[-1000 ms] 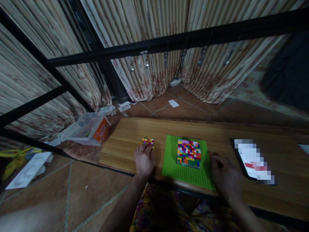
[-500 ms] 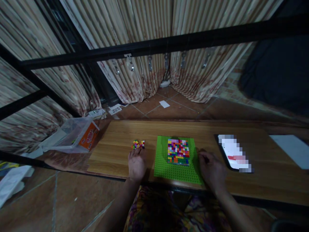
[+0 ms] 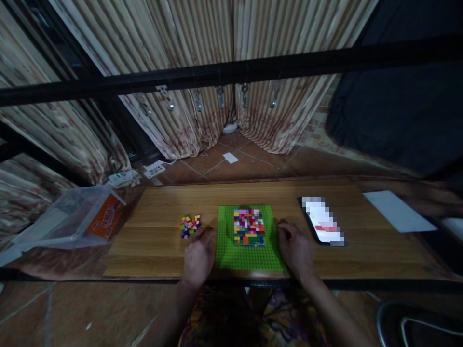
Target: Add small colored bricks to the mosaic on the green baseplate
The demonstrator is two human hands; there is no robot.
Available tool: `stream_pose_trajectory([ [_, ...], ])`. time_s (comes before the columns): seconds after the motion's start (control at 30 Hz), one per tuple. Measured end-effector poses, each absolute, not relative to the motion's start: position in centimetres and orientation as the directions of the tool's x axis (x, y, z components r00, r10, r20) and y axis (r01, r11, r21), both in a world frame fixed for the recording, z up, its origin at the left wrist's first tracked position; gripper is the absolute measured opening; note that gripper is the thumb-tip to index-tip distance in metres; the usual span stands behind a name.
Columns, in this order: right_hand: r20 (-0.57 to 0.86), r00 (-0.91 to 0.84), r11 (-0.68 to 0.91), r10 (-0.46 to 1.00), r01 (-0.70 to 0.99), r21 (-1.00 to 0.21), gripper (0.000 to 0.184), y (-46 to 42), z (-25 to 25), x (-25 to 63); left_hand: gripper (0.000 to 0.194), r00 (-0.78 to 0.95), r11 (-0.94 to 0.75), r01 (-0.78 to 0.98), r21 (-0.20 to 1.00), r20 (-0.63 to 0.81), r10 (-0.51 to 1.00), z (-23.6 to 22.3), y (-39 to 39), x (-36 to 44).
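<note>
A green studded baseplate (image 3: 249,259) lies on the wooden table, carrying a square block of many small coloured bricks (image 3: 249,226). To its left is a loose pile of small coloured bricks (image 3: 189,225). My left hand (image 3: 198,255) is between the pile and the baseplate's left edge, fingers bent and drawn together; whatever they may hold is hidden. At the baseplate's right edge rests my right hand (image 3: 297,248), its fingers curled in with thumb near the index finger. I cannot make out anything in it.
A phone (image 3: 321,220) with a lit screen lies right of my right hand, and a white sheet (image 3: 400,211) is farther right. A clear plastic bin (image 3: 72,217) with an orange label stands at the left. Behind the table runs a dark metal bar (image 3: 202,77) before curtains.
My view has turned to the right. My left hand has drawn back from the brick pile toward the baseplate, uncovering more of the pile. My right hand stays by the baseplate's right edge.
</note>
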State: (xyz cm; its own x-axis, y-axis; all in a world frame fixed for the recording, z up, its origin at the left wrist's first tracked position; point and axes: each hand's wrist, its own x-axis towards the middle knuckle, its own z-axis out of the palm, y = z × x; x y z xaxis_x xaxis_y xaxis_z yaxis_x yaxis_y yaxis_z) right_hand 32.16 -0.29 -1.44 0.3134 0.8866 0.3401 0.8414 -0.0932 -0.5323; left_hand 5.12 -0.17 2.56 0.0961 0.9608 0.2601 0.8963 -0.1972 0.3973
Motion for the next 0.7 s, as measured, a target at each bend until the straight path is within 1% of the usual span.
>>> stream_pose_trajectory([
  [0.1,0.329,0.301,-0.081,0.895,0.835,-0.545,0.025,-0.2,-1.4,32.2,0.022,0.091,-0.245,0.775,0.583,0.281,0.955,3.6,-0.6,6.8],
  [0.17,0.316,0.307,-0.092,0.898,0.832,-0.547,0.025,-0.2,-1.4,32.1,0.021,0.112,-0.289,0.686,0.668,0.295,0.949,4.2,-0.6,8.0],
  [0.23,0.306,0.323,-0.110,0.896,0.828,-0.550,0.024,-0.2,-1.3,32.1,0.020,0.132,-0.320,0.614,0.721,0.305,0.943,4.6,-0.5,9.1],
  [0.33,0.303,0.326,-0.112,0.895,0.825,-0.554,0.025,-0.3,-1.1,32.0,0.019,0.168,-0.373,0.530,0.761,0.337,0.926,4.8,0.0,10.6],
  [0.4,0.298,0.322,-0.110,0.899,0.824,-0.556,0.025,-0.3,-1.0,32.0,0.019,0.194,-0.407,0.510,0.758,0.359,0.913,4.7,0.4,11.6],
  [0.47,0.291,0.324,-0.115,0.900,0.821,-0.559,0.025,-0.3,-1.0,32.0,0.019,0.229,-0.431,0.534,0.727,0.367,0.902,4.4,0.8,12.3],
  [0.63,0.287,0.327,-0.119,0.900,0.819,-0.562,0.023,-0.3,-1.0,32.0,0.018,0.298,-0.483,0.668,0.566,0.391,0.871,3.7,1.7,13.6],
  [0.7,0.287,0.331,-0.121,0.899,0.818,-0.563,0.023,-0.3,-1.1,32.0,0.017,0.308,-0.494,0.693,0.526,0.403,0.862,3.5,2.0,13.9],
])
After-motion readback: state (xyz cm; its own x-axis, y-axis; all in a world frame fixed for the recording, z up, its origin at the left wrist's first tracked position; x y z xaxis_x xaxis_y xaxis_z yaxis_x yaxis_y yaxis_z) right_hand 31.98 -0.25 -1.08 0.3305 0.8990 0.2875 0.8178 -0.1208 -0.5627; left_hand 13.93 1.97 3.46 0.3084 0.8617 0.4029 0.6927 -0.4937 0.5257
